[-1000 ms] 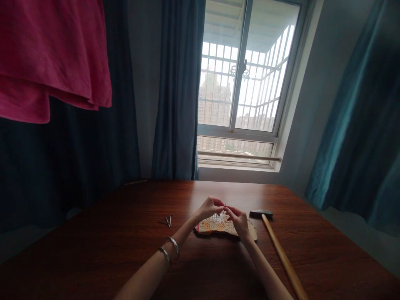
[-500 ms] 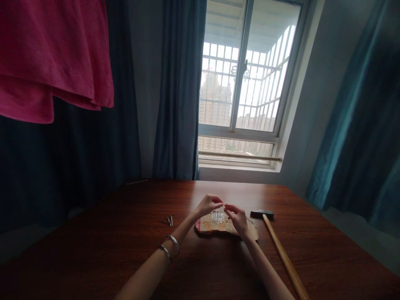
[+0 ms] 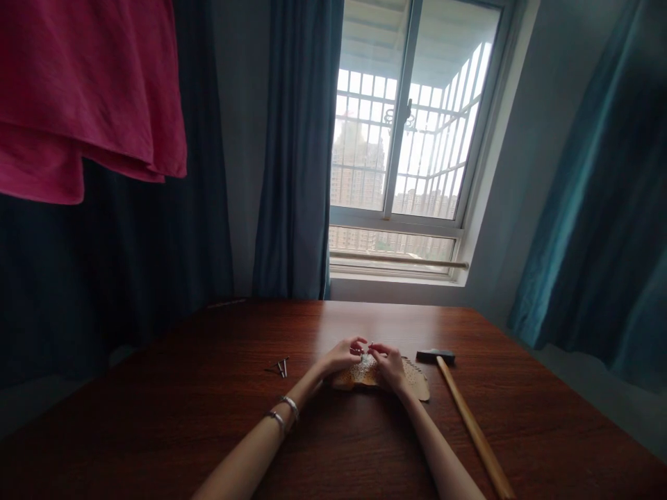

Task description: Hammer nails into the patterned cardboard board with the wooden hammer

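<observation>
Board [image 3: 414, 380] under left hand [image 3: 344, 355], right hand [image 3: 388, 364]

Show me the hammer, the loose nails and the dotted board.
hammer [image 3: 435, 356], head view, on its dark head
loose nails [image 3: 281, 366], head view, middle of the bunch
dotted board [image 3: 414, 380], head view, its right end

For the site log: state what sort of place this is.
Probably a room in a high-rise flat: a curtained window facing tower blocks, a wooden table, and a hammer lying on it.
</observation>
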`<state>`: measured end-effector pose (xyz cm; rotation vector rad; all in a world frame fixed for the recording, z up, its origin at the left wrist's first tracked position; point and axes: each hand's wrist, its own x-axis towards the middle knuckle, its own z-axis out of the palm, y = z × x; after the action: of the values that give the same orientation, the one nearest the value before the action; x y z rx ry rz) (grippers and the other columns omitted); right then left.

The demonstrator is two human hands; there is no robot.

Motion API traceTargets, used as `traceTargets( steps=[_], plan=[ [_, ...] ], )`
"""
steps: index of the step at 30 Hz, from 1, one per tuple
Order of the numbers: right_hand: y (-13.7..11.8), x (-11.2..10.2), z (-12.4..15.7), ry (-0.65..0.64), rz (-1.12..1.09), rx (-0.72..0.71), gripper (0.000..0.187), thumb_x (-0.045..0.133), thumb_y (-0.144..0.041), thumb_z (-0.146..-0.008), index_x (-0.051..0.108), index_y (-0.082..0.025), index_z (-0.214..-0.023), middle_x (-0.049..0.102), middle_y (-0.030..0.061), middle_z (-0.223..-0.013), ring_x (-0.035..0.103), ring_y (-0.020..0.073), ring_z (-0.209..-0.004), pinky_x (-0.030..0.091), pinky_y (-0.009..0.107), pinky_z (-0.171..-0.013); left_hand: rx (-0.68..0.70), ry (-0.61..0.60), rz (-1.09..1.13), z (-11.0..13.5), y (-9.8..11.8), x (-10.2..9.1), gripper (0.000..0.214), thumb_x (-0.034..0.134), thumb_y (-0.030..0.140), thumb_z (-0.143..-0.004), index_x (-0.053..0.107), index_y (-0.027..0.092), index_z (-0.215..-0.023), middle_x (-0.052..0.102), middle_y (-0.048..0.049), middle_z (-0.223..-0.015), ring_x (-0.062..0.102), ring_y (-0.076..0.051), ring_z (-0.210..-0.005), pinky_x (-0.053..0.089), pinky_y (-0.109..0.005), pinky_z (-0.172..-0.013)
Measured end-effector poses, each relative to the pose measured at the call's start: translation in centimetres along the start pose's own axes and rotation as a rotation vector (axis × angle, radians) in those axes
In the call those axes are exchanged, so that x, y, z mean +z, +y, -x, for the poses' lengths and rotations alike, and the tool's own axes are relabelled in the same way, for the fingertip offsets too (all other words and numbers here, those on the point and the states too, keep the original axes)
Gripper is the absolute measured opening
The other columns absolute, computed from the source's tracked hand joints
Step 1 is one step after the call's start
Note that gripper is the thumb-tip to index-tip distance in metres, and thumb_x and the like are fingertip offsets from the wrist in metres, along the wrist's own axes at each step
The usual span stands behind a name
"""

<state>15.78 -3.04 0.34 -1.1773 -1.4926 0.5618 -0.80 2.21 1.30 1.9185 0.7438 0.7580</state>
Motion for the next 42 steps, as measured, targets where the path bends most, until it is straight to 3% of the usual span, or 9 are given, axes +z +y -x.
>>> traceTargets(
  steps=[9,25,36,42],
  plan=[
    [-0.7,0.1,0.5,-0.053,0.076,-0.045,0.021,0.054,-0.032,-0.073,0.072,-0.023,-0.079,0.072,0.0037,-0.077,0.065,0.0198,-0.072,0.049,0.030,-0.066,0.021,0.086,-0.075,0.2,-0.7,0.2,0.024,0.058,0.016,-0.061,0.060,0.012,-0.084,0.064,-0.0037,-0.081,0.060,-0.017,-0.079,0.046,-0.025,-0.069],
    [-0.7,0.1,0.7,-0.054,0.101,-0.047,0.021,0.053,-0.032,-0.073,0.072,-0.024,-0.078,0.073,0.0034,-0.078,0.065,0.0196,-0.070,0.050,0.029,-0.065,0.021,0.128,-0.186,0.3,-0.7,0.6,0.021,0.061,0.027,-0.063,0.066,0.012,-0.077,0.063,-0.0010,-0.069,0.055,-0.014,-0.066,0.040,-0.021,-0.059],
    [-0.5,0.1,1.0,-0.070,0.121,-0.083,0.020,0.053,-0.029,-0.075,0.072,-0.025,-0.080,0.072,0.0022,-0.075,0.064,0.0182,-0.064,0.048,0.027,-0.060,0.075,0.100,-0.167,0.4,-0.6,0.5,0.026,0.064,0.028,-0.063,0.066,0.011,-0.083,0.064,-0.0027,-0.073,0.057,-0.014,-0.069,0.041,-0.021,-0.062],
    [0.1,0.1,0.8,-0.076,0.130,-0.104,0.021,0.051,-0.029,-0.077,0.070,-0.022,-0.083,0.069,0.0044,-0.081,0.063,0.0175,-0.074,0.050,0.025,-0.063,0.079,0.146,-0.165,0.1,-0.5,1.0,0.022,0.061,0.028,-0.067,0.065,0.011,-0.080,0.064,-0.0036,-0.073,0.057,-0.014,-0.069,0.042,-0.022,-0.063]
  ],
)
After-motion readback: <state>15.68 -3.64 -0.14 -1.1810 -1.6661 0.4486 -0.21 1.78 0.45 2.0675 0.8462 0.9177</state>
